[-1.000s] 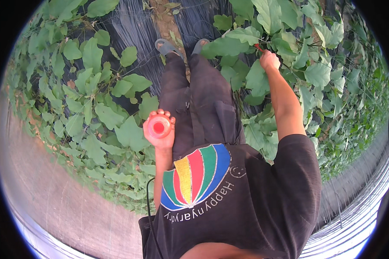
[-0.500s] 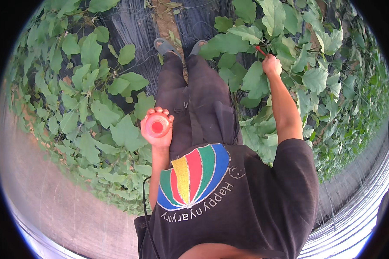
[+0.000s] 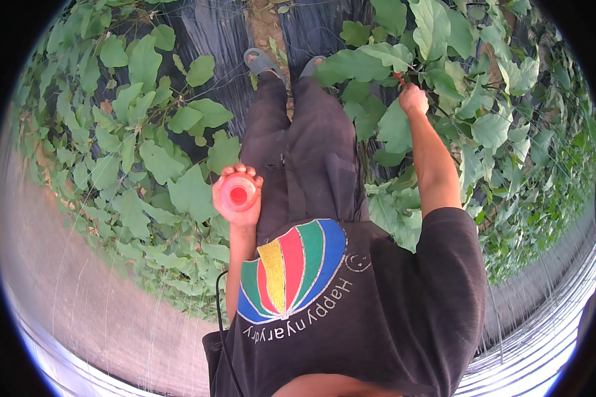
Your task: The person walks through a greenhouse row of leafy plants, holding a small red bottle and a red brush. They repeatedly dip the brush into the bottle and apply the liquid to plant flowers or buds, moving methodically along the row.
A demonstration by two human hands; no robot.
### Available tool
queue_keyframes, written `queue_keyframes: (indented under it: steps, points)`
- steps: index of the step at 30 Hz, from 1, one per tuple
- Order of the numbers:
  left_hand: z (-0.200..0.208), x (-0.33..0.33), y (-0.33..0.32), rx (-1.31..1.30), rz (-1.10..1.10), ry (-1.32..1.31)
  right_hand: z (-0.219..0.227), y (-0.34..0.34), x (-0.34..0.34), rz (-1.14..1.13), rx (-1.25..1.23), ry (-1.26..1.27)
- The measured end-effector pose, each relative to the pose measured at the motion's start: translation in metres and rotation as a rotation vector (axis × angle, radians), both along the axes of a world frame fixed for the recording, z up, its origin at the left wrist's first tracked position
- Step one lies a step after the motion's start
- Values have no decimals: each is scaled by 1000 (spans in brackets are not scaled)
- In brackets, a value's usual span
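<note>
Left hand (image 3: 240,218) fingers curl around a reddish, translucent, round container (image 3: 238,192), its circular face turned up, presumably to keep it level; right hand (image 3: 414,99) fingers are drawn narrow around a slim red implement (image 3: 400,79), apparently for fine control; its tip sits among broad green leaves (image 3: 351,67); black plastic ground film (image 3: 207,36) lies beyond.

The left hand (image 3: 240,217) is being held palm up, fingers (image 3: 240,168) curled; the right hand (image 3: 414,99) is being held farther forward, arm (image 3: 437,165) outstretched, seemingly clenched.
</note>
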State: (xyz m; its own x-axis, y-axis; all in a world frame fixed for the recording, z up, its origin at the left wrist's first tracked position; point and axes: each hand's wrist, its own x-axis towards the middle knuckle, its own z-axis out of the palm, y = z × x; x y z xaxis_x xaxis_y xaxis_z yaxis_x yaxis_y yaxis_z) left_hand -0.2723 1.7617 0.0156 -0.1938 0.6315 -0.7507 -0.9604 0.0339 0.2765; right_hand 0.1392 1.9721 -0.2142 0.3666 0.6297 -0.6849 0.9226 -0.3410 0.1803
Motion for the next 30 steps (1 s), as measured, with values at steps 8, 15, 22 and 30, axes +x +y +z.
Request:
queue_keyframes:
  steps: [8,15,22,30]
  points:
    - [-1,8,12,24,-3,-58,39,-1,15,-1,92,-25]
    - [-2,5,7,1,1,-46,7,-3,20,60,30,-35]
    - [2,9,14,23,0,-41,22,3,9,69,41,-24]
    - [-4,3,17,33,-64,-36,11,8,12,134,-14,-50]
